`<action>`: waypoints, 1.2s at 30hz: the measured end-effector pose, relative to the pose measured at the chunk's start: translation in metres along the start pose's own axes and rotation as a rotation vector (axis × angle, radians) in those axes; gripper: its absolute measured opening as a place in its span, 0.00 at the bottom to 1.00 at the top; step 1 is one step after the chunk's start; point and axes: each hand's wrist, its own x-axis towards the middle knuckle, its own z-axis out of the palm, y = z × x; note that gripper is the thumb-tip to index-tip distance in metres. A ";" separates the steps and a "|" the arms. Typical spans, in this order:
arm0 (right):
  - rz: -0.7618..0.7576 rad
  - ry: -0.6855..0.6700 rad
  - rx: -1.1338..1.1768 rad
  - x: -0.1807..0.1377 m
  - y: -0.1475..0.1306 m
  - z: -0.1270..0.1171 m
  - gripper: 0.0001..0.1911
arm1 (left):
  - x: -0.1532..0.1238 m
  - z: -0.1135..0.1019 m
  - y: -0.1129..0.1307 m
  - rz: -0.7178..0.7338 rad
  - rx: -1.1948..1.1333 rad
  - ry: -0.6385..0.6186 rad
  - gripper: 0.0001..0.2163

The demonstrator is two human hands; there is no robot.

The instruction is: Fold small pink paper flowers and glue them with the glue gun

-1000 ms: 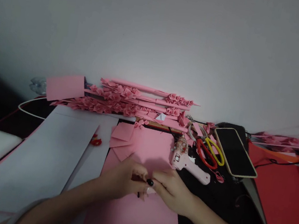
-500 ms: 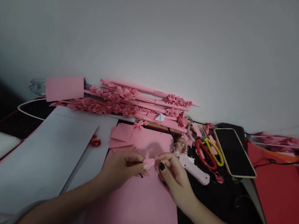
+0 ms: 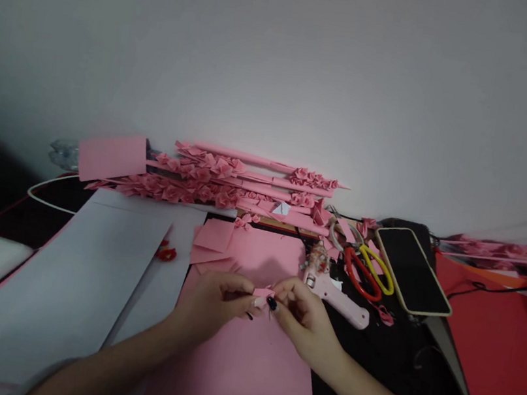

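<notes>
compared with half a second ago, your right hand is closer to your left hand and now meets the folded pink paper piece. both hands pinch it between thumb and fingers, the left at its left end, the right at its right end, over the large pink sheet. that sheet spreads bare toward you, leaving room below your hands. its right edge borders the black tabletop, where the glue gun lies near your right hand; pink paper squares overlap its far left corner.
</notes>
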 end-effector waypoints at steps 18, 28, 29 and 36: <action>0.012 -0.023 0.014 0.001 0.001 -0.002 0.08 | -0.003 0.003 0.004 0.067 -0.023 -0.058 0.15; 0.058 0.014 0.108 0.000 0.005 -0.001 0.10 | -0.002 0.003 0.001 0.081 -0.075 -0.075 0.12; 0.057 0.018 0.117 0.000 0.005 -0.001 0.10 | -0.002 0.003 0.000 0.083 -0.080 -0.076 0.12; 0.056 0.021 0.160 0.001 0.005 -0.001 0.09 | -0.001 0.004 -0.003 0.075 -0.102 -0.075 0.15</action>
